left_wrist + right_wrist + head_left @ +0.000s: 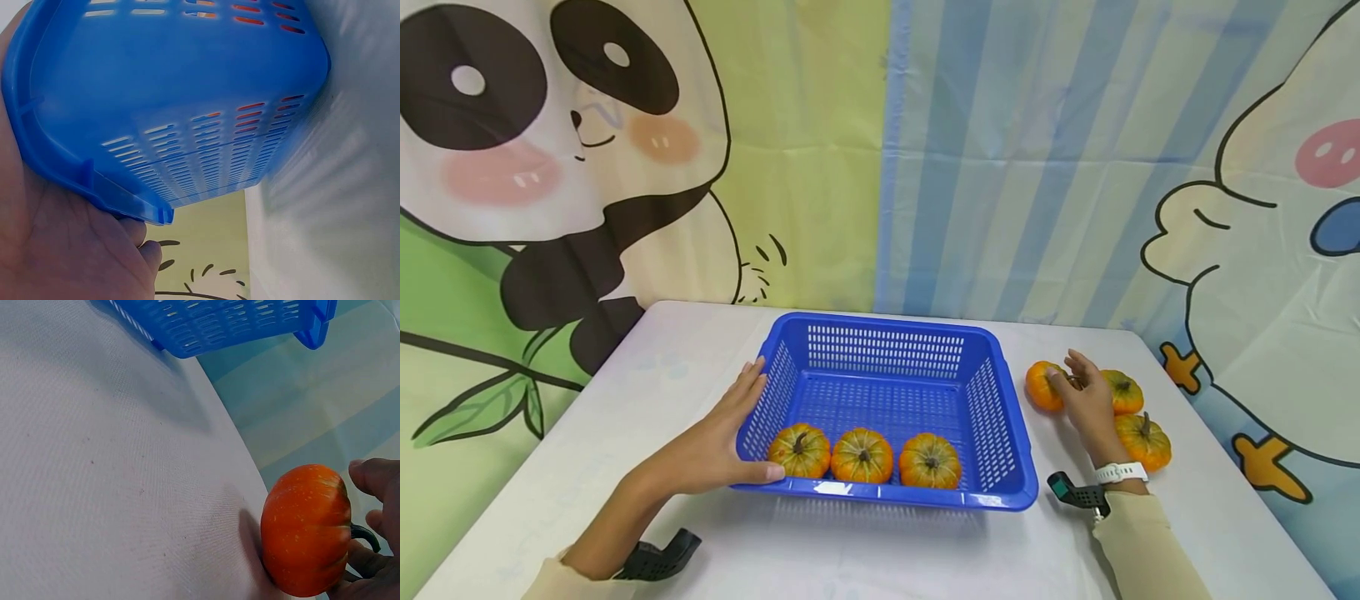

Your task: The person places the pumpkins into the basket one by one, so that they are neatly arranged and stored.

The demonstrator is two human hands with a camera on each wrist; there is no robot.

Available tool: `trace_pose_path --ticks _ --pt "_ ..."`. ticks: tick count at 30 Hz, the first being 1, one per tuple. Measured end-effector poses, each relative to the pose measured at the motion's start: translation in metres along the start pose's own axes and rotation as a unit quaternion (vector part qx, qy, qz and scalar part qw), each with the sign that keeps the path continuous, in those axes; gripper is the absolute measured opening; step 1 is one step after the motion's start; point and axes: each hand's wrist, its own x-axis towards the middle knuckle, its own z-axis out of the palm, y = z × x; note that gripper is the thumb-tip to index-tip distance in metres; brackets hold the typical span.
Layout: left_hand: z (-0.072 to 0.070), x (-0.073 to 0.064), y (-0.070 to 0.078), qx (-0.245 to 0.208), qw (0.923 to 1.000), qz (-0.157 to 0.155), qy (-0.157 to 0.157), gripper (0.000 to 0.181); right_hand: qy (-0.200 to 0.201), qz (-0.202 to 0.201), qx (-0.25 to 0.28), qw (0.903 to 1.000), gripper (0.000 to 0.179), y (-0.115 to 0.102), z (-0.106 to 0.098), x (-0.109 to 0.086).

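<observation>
My left hand [715, 450] grips the front-left corner of a blue plastic basket [886, 493], its thumb over the front rim and its fingers along the left side. In the left wrist view, the palm lies against the basket's rim [59, 178]. Inside, three small orange pumpkins [862, 456] sit in a row along the front wall. To the right of the basket, my right hand [1088, 408] is over another orange pumpkin [306, 531], its fingers spread around the stem side. One fingertip stands slightly apart from the pumpkin's top edge in the right wrist view.
Two more pumpkins, one behind the right hand [1123, 392] and one nearer its wrist [1142, 442], stand on the white-covered table [880, 550]. A printed curtain [1000, 167] hangs at the table's back edge. Both wrists carry black camera mounts.
</observation>
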Motion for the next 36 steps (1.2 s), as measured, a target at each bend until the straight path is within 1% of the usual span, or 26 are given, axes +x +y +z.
trace_pose_path --ticks 3,10,16,23,31,36 --pt "-0.0007 -0.0005 0.0 -0.002 1.0 0.001 0.002 0.119 -0.008 0.002 -0.009 0.9999 0.064 0.0028 0.0007 0.0013" --pt "0.0007 0.0006 0.0003 0.002 1.0 0.0 0.0 0.119 -0.05 0.022 -0.044 0.9976 0.068 0.0039 0.0014 0.0002" --pt "-0.0003 -0.0011 0.0008 -0.005 1.0 0.008 0.002 0.119 -0.064 0.02 -0.028 0.9973 0.065 0.003 0.0024 0.0001" --pt "-0.0011 -0.002 0.001 -0.005 1.0 0.007 0.005 0.12 -0.072 0.055 -0.004 0.9959 0.066 0.0 0.0038 -0.0005" --pt "-0.0002 -0.0003 0.0007 -0.003 1.0 0.007 0.004 0.12 -0.077 0.056 -0.016 0.9953 0.067 0.0031 0.0062 0.0001" --pt "0.0005 0.0006 0.0008 -0.002 1.0 0.004 0.003 0.12 -0.114 0.063 -0.042 0.9906 0.077 0.0038 0.0062 0.0011"
